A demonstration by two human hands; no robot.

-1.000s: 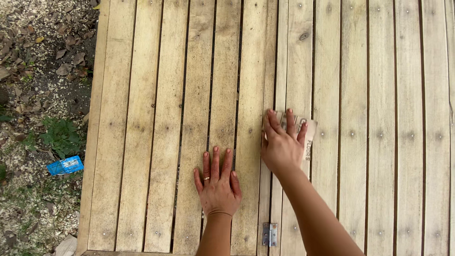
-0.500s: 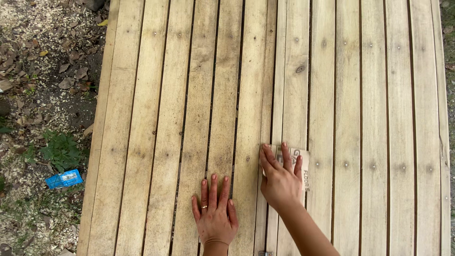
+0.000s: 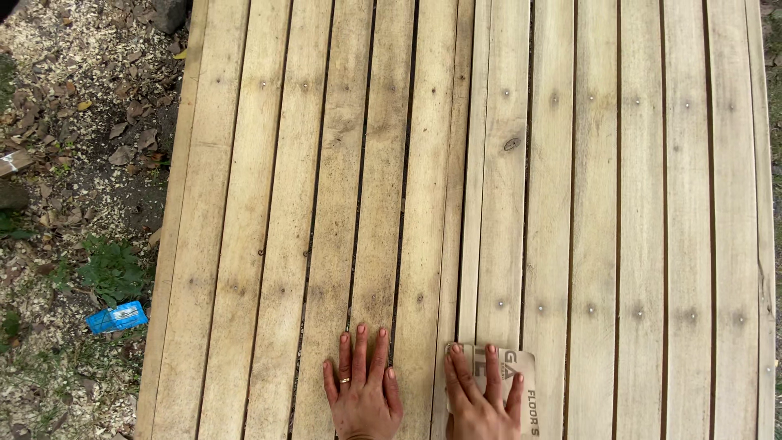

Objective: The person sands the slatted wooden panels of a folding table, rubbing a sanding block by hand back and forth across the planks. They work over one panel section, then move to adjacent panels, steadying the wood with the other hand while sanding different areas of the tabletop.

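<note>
Near bottom edge of pale slatted wooden panel (image 3: pixel 570 204), right hand (image 3: pixel 482 403) lies flat, fingers spread, pressing beige sandpaper sheet (image 3: pixel 521 371) onto planks, no clenched grip. Left hand (image 3: pixel 362 391) w/ ring just beside it, palm down, open, holding nothing.

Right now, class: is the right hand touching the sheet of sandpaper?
Touching. The head view shows the right hand pressed flat on the sandpaper, its fingers spread across the sheet.
</note>
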